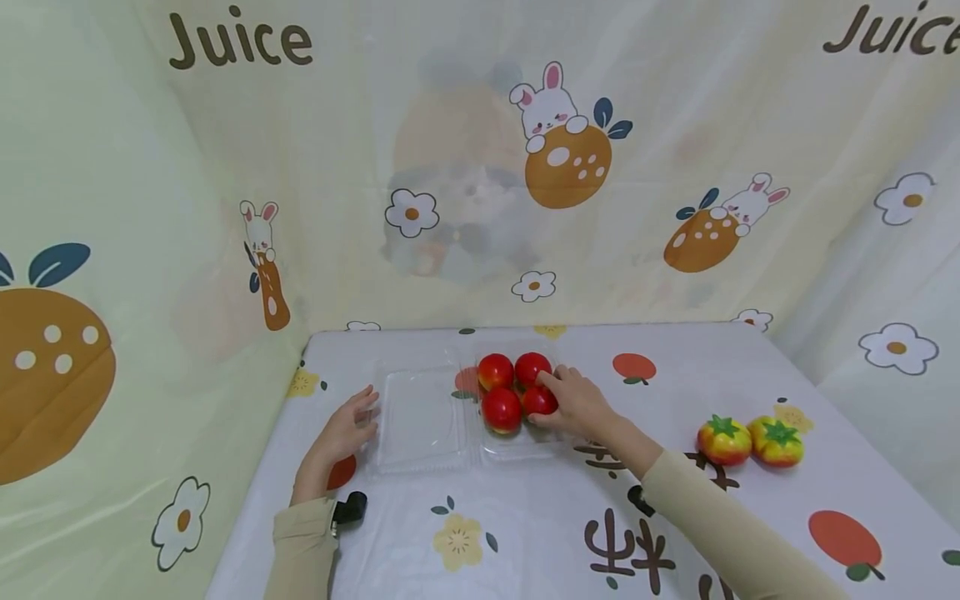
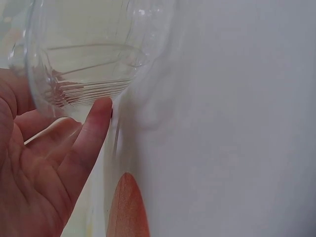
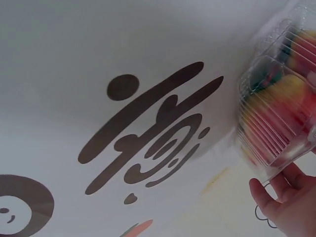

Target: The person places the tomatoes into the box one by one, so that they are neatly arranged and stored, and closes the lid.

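Note:
A clear hinged plastic box (image 1: pixel 517 450) lies unfolded on the table, its bare half (image 1: pixel 420 421) to the left. Several glossy red toy fruits, yellowish low down, sit together in the right half. My right hand (image 1: pixel 573 406) grips the near right red toy fruit (image 1: pixel 540 400), thumb on the near side and fingers on the far side. In the right wrist view, that hand (image 3: pixel 291 207) is beside the ribbed box wall, with green showing under the fruits (image 3: pixel 281 103). My left hand (image 1: pixel 347 429) rests at the left half's outer edge, fingers extended and spread; the left wrist view shows a fingertip against the ribbed rim (image 2: pixel 94 91).
Two red-yellow toy fruits with green leafy tops, a left one (image 1: pixel 724 440) and a right one (image 1: pixel 777 442), stand on the table's right side. A printed white cloth (image 1: pixel 525 533) covers the table. Printed curtains (image 1: pixel 465 275) hang behind it and along both sides.

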`<act>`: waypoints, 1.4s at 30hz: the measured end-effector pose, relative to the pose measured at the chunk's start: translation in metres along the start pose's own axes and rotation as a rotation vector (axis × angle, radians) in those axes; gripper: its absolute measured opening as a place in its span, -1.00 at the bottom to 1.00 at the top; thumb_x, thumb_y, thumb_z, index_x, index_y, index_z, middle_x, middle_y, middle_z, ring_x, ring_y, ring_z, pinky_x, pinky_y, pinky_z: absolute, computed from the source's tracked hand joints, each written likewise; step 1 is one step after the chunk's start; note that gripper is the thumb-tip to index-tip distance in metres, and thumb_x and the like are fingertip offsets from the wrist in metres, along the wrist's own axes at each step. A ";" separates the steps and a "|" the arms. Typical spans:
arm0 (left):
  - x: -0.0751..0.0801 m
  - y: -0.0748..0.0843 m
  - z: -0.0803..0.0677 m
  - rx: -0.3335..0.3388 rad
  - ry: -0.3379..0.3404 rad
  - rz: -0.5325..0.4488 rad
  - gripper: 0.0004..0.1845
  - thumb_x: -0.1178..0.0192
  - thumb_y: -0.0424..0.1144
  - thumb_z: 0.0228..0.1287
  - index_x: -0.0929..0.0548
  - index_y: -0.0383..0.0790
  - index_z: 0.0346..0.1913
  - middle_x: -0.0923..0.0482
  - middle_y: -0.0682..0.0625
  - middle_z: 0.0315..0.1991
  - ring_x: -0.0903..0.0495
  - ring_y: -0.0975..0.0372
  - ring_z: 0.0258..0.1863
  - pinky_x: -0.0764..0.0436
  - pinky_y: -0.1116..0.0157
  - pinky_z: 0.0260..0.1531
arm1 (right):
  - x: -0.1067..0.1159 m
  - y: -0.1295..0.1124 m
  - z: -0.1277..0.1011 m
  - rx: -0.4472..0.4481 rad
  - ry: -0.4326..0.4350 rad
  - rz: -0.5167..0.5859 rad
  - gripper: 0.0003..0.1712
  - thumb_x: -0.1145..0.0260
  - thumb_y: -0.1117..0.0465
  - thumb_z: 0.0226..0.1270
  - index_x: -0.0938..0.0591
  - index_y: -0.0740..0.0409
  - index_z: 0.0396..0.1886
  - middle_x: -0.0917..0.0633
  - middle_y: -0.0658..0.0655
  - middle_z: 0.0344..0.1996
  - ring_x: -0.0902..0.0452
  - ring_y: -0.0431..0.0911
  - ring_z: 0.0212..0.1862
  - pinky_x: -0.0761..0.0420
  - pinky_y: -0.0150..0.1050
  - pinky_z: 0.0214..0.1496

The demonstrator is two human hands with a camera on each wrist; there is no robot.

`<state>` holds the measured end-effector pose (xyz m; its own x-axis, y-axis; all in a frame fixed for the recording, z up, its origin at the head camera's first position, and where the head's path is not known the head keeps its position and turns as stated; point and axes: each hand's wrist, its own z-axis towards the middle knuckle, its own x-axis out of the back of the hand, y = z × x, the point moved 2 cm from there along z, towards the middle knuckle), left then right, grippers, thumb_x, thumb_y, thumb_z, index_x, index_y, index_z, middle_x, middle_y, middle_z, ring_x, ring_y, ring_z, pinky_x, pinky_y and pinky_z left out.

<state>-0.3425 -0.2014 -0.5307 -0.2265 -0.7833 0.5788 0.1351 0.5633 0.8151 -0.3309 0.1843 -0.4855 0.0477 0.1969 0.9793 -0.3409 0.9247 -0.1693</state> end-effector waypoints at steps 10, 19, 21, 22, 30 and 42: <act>0.001 0.000 0.000 -0.007 -0.008 0.007 -0.40 -0.06 -0.41 0.27 -0.22 -0.34 0.38 0.01 -0.15 0.46 -0.29 -0.11 0.28 -0.45 0.00 0.11 | -0.002 -0.005 0.002 -0.030 -0.003 0.011 -0.30 -0.50 -0.13 -0.14 -0.52 -0.03 0.04 -0.49 0.13 -0.13 -0.38 0.00 -0.11 -0.59 -0.16 -0.27; 0.002 0.000 0.003 0.000 0.000 0.018 -0.38 -0.08 -0.41 0.24 -0.23 -0.33 0.38 0.00 -0.13 0.46 -0.32 -0.10 0.27 -0.55 0.06 -0.02 | -0.010 -0.009 0.001 -0.051 0.043 -0.053 -0.31 -0.50 -0.15 -0.14 -0.50 -0.04 0.02 -0.46 0.18 -0.12 -0.38 0.06 -0.09 -0.57 -0.06 -0.21; 0.002 0.000 0.002 -0.007 0.000 0.019 -0.38 -0.08 -0.42 0.24 -0.23 -0.35 0.38 0.00 -0.14 0.46 -0.32 -0.10 0.26 -0.55 0.06 -0.02 | -0.011 -0.008 0.000 -0.052 0.055 -0.039 -0.29 -0.50 -0.15 -0.14 -0.50 -0.03 0.04 -0.46 0.19 -0.11 -0.39 0.06 -0.09 -0.57 -0.05 -0.20; 0.002 0.000 0.001 -0.009 0.001 0.020 -0.38 -0.08 -0.42 0.24 -0.23 -0.35 0.38 0.00 -0.14 0.46 -0.33 -0.10 0.26 -0.55 0.05 -0.01 | -0.012 -0.007 -0.001 -0.051 0.062 -0.033 -0.28 -0.50 -0.15 -0.14 -0.50 -0.03 0.05 -0.46 0.18 -0.11 -0.39 0.06 -0.08 -0.58 -0.05 -0.20; 0.001 0.001 -0.001 -0.014 -0.008 -0.001 -0.39 -0.07 -0.43 0.24 -0.22 -0.37 0.37 0.02 -0.15 0.46 -0.32 -0.10 0.26 -0.51 0.02 0.04 | -0.011 0.002 -0.003 -0.045 0.082 0.050 -0.17 -0.51 -0.21 -0.19 -0.48 0.00 0.12 -0.47 0.13 -0.08 -0.42 0.01 -0.07 -0.63 -0.10 -0.20; 0.003 0.000 0.001 -0.036 -0.023 0.018 -0.39 -0.06 -0.40 0.27 -0.21 -0.37 0.38 0.02 -0.18 0.46 -0.30 -0.11 0.28 -0.45 -0.01 0.11 | 0.002 0.004 -0.001 -0.075 0.027 0.108 -0.07 -0.49 -0.26 -0.22 -0.46 0.02 0.20 -0.48 0.15 0.03 -0.41 0.03 0.04 -0.65 -0.03 -0.16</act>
<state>-0.3438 -0.2039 -0.5290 -0.2454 -0.7669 0.5929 0.1740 0.5668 0.8052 -0.3309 0.1891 -0.4841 0.0405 0.3042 0.9517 -0.2739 0.9194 -0.2822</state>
